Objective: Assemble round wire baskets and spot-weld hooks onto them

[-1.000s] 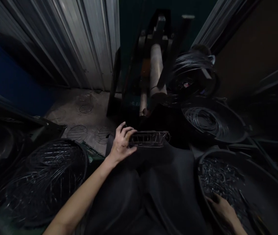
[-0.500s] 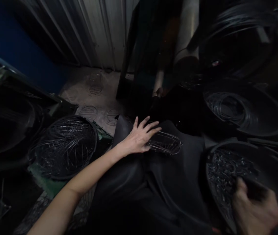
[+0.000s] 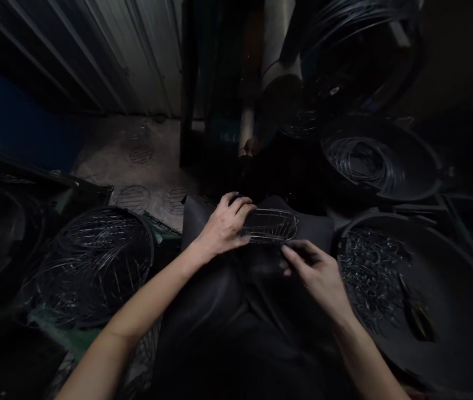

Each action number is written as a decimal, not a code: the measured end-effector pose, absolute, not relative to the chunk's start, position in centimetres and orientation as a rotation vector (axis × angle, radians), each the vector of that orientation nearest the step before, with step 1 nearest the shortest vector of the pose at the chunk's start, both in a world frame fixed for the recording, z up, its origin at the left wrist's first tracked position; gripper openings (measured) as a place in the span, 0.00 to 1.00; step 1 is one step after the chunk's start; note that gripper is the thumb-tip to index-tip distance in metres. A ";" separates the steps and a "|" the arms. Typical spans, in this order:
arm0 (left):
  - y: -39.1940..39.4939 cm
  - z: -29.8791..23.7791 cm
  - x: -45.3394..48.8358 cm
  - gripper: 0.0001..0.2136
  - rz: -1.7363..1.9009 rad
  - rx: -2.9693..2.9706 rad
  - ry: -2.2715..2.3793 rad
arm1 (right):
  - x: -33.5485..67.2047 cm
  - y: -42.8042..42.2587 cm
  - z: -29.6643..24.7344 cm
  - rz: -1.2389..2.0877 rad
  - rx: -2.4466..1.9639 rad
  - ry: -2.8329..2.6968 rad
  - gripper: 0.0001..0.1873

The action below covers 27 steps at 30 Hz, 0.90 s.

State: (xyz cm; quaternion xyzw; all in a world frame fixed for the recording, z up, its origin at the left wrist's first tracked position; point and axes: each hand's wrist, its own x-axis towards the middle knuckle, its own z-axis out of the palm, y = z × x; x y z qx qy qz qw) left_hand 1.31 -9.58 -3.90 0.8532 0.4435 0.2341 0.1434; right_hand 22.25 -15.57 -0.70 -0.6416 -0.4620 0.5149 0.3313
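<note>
A small oval wire basket (image 3: 272, 225) rests on the dark cloth over my lap (image 3: 261, 289). My left hand (image 3: 223, 228) grips the basket's left end with fingers curled over its rim. My right hand (image 3: 317, 272) sits just below the basket's right end, fingers pinched together on something too small to make out. Its fingertips almost touch the basket's lower rim.
A black tub (image 3: 448, 311) of small wire pieces, with pliers (image 3: 417, 316) lying in it, stands at my right. Behind it sits a tub of coiled wire (image 3: 361, 164). A round tub of wire frames (image 3: 90, 261) is at my left. Wire grids (image 3: 134, 197) lie on the floor.
My right hand has come out of the tub of wire pieces and up to the basket. My left hand has gone from flat on the basket to gripping its left end.
</note>
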 end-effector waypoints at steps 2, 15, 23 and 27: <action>-9.7 -3.8 1.6 0.28 0.653 2.471 1.280 | 21.1 -14.4 -0.8 1.407 -1.653 -1.200 0.18; -9.8 -4.3 2.2 0.28 0.613 2.380 1.384 | 18.3 -12.6 -2.8 0.995 -1.750 -1.415 0.14; -9.0 -3.3 1.5 0.27 0.711 2.388 1.338 | 16.9 -12.8 -3.7 0.553 -1.717 -1.541 0.11; -8.0 -2.6 1.1 0.26 0.774 2.438 1.370 | 16.3 -11.1 -3.4 0.439 -1.679 -1.561 0.10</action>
